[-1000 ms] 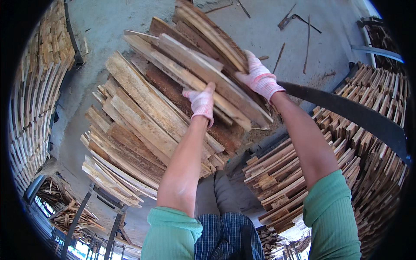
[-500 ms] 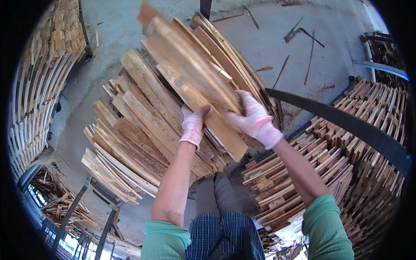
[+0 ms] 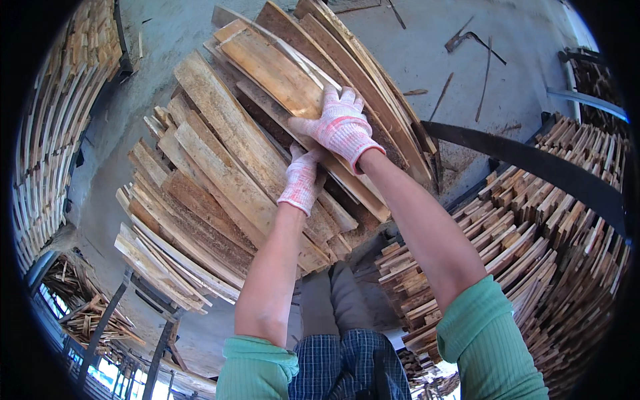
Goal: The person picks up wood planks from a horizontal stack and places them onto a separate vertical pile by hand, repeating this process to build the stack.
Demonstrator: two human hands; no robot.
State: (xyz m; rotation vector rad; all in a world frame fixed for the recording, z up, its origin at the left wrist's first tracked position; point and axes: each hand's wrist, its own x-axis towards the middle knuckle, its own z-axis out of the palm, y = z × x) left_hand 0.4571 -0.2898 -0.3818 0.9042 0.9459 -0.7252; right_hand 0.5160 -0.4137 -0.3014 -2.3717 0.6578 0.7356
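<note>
Before me lies a broad pile of rough wooden boards [image 3: 213, 143], fanned out lengthwise. My right hand [image 3: 343, 123], in a white and pink knit glove, rests palm down on a light-brown board [image 3: 270, 67] on top of the pile. Its fingers are spread across the wood. Lower and to the left, my left hand [image 3: 303, 179], gloved alike, is closed at the left edge of the board under my right hand. Its fingertips are partly hidden by the wood.
Tall board stacks stand at left [image 3: 63, 120] and right [image 3: 480, 247]. A dark metal bar [image 3: 533, 160] crosses at right. Wood scraps [image 3: 440, 97] lie on the concrete floor [image 3: 427, 40]. A dark metal frame [image 3: 150, 293] and loose scrap wood [image 3: 97, 317] are at lower left.
The board that was blurred and raised in my right hand now lies on the pile. My right hand has moved left and up onto it; my left hand has shifted slightly, its fingers now more hidden.
</note>
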